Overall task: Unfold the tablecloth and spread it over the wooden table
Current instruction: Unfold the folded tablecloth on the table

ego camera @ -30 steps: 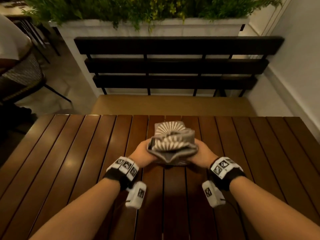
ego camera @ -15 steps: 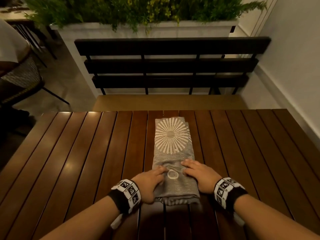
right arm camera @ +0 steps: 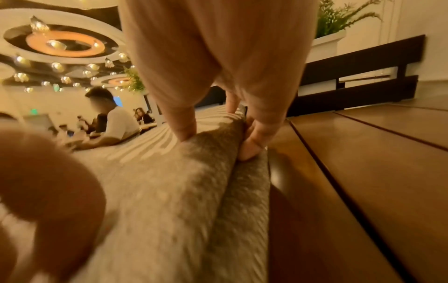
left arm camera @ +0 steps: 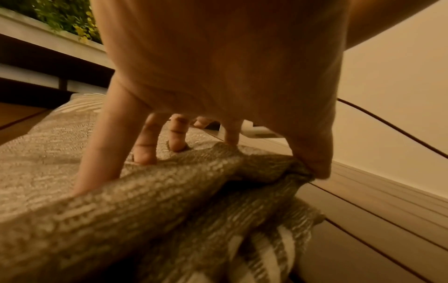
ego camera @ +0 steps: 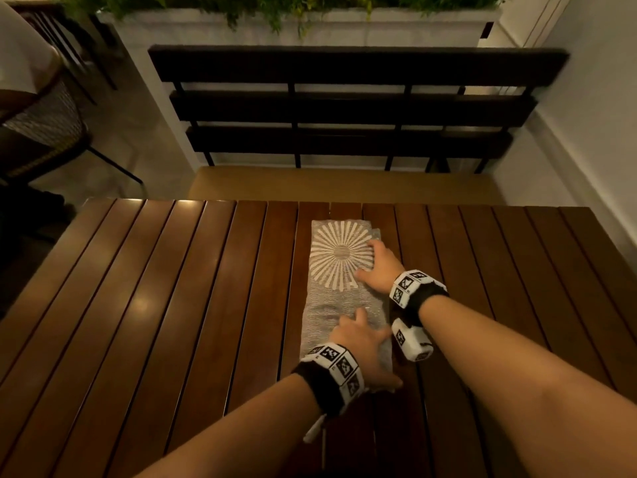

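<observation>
On the table: tablecloth [ego camera: 339,288] is laid as a long folded grey strip on the slatted wooden table [ego camera: 172,305], near mid-width, long axis running away from the person; the sunburst print sits on its far half.
Left hand: left hand [ego camera: 362,350] is placed on the tablecloth's near right corner. From the head view only the back of the hand is seen, with the thumb angled off to the right.
Left wrist view: fingers [left arm camera: 145,145] are seen spread, tips pressed down into the top layer, while the thumb is tucked under a raised fold at the cloth's edge, so that layer is pinched. Striped inner layers are exposed under the lifted fold; these are not seen from the head view.
Right hand: right hand [ego camera: 379,267] is set on the tablecloth's right edge, beside the sunburst.
Right wrist view: the top layer's edge is pinched between thumb on top and fingers curled beneath, lifted slightly off the lower layers. The grip is hidden from the head view.
Beyond the tablecloth: a dark slatted bench [ego camera: 344,108] is seen past the table's far edge.
</observation>
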The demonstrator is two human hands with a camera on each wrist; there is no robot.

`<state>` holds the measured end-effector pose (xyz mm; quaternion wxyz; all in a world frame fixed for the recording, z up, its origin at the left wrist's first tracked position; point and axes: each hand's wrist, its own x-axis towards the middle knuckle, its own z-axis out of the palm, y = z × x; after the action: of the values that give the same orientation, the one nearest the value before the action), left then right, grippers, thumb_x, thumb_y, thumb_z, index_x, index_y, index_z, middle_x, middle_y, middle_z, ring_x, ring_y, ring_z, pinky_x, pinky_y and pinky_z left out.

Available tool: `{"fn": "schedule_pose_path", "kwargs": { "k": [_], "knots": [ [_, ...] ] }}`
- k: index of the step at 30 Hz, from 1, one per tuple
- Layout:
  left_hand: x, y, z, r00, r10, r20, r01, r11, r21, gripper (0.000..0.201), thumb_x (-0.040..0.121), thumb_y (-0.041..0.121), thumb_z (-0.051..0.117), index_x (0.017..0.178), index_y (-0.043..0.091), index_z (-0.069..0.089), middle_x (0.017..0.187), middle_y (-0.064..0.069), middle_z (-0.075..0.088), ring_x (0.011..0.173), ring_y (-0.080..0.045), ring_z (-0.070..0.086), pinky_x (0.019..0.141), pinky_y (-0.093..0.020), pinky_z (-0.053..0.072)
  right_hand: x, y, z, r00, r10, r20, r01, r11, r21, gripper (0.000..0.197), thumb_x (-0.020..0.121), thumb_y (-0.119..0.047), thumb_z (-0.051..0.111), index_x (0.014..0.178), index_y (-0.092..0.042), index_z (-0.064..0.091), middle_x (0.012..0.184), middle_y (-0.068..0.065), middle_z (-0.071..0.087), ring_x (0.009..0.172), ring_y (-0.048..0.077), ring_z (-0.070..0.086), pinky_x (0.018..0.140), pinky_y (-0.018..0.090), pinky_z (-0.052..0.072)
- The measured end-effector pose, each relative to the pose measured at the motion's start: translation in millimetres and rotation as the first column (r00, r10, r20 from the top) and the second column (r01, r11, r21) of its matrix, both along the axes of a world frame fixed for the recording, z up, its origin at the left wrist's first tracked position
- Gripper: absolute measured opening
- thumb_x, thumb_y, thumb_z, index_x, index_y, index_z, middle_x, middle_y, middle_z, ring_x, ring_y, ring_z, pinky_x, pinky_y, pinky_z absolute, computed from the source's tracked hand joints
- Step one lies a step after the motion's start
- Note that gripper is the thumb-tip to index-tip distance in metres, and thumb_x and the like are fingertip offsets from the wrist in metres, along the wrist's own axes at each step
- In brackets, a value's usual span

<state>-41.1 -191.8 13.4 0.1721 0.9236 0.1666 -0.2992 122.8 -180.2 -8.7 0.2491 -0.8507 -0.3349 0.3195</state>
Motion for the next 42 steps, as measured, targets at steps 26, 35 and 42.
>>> {"fn": "schedule_pose_path", "kwargs": {
  "k": [26,35,42],
  "knots": [
    [-159.7,122.5,35.0,0.644,0.718,0.266,-0.464,0.642,-0.61,0.045,0.078,-0.009,0.052,0.093,0.032,0.064,0.117,0.005,0.054,0.108,0.0,0.052,0.084,-0.016,0.046,-84.9,129.9,68.2,0.939,0.345,0.0,-0.342,0.932,0.116,0.051,0.087,-0.031,0.062,0.135,-0.025,0.047,0.112,0.001,0.057,0.088,0.022,0.062,0.073,0.034,0.053],
    [-195.7,135.1,-34.2,0.604,0.789,0.115,-0.753,0.612,-0.242,0.028,0.079,0.008,0.056,0.095,0.029,0.046,0.103,-0.002,0.039,0.079,-0.021,0.046,0.075,-0.029,0.043,-107.9,111.0,17.6,0.722,0.692,-0.004,-0.656,0.683,-0.323,0.043,0.091,-0.019,0.055,0.134,-0.016,0.055,0.13,0.008,0.057,0.116,0.03,0.055,0.097,0.04,0.047],
    [-150.9,122.0,-9.5,0.899,0.384,0.212,-0.437,0.828,0.35,0.031,0.088,0.029,0.054,0.118,0.021,0.054,0.145,-0.013,0.024,0.13,-0.037,0.029,0.098,-0.047,0.039,-85.0,85.7,21.4,0.753,0.657,0.035,-0.643,0.746,-0.173,0.042,0.092,-0.001,0.041,0.124,-0.017,0.063,0.144,0.006,0.049,0.121,0.021,0.051,0.095,0.03,0.042]
  ]
}}
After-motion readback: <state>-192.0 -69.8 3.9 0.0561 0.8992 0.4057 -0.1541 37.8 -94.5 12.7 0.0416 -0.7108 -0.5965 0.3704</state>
